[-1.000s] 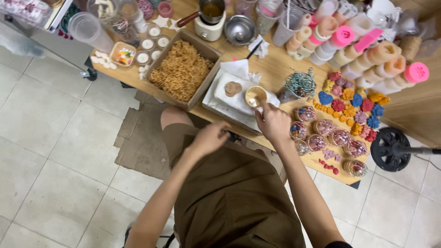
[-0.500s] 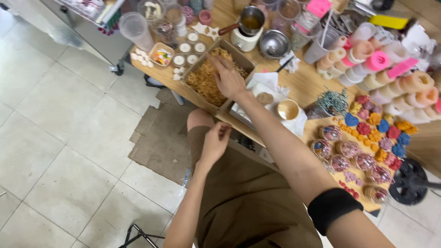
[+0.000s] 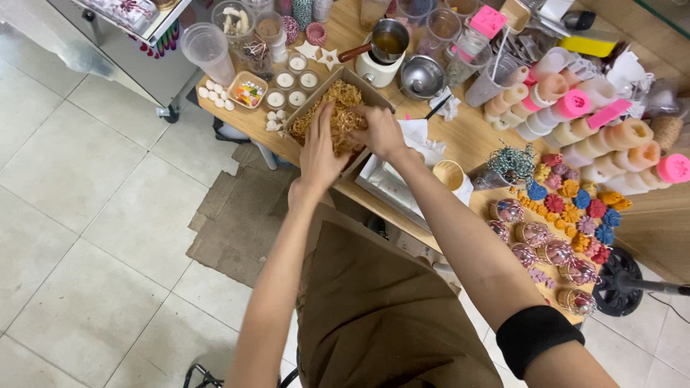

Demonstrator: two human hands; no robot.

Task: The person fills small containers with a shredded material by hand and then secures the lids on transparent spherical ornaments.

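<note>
Near the upper middle of the frame, both hands were sunk in the heap of golden-brown shredded paper filling [image 3: 338, 97] inside a shallow brown cardboard box [image 3: 305, 113] on the pale wooden tabletop [image 3: 474, 133]; the left hand [image 3: 320, 154] lay at the box's near edge, its grip curled loosely around a tuft of the shreds; the right hand [image 3: 381, 131] came in from the right, its grip closed on a clump; small white tealight candles [image 3: 287, 79] stood just above the box; a round beige cup [image 3: 449, 174] sat right of it on white paper [image 3: 392, 183].
</note>
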